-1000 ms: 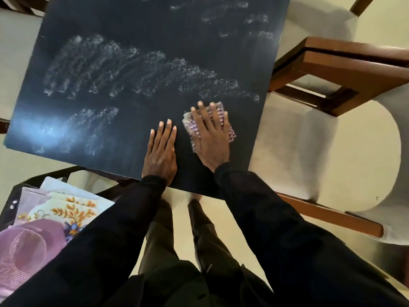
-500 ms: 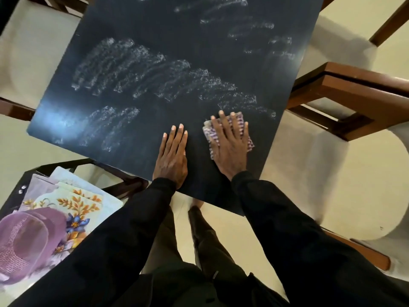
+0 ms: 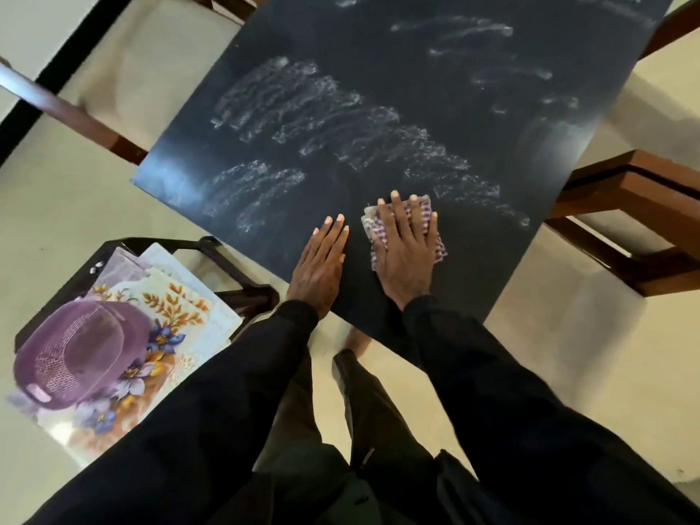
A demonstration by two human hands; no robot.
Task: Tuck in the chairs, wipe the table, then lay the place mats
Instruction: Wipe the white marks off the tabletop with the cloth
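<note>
A dark table [image 3: 378, 89] fills the upper middle, streaked with whitish wet wipe marks. My right hand [image 3: 407, 248] lies flat on a folded purple-and-white checked cloth [image 3: 378, 231] near the table's near edge. Just to its left my left hand [image 3: 322, 265] rests palm down on the bare tabletop, fingers together, holding nothing. A stack of floral place mats [image 3: 178, 305] lies on a dark stool at the lower left. Wooden chairs with cream seats stand at the right [image 3: 644, 206] and the upper left [image 3: 151, 62].
A purple cap [image 3: 79, 350] sits on top of the place mats. The floor [image 3: 568, 354] is pale cream. My legs and feet [image 3: 352, 373] show below the table's near edge, between my two black sleeves.
The view has shifted, so the table and hands sit further right and up in frame. My right hand with the cloth has slid slightly along the near edge; the left hand stays flat beside it.
</note>
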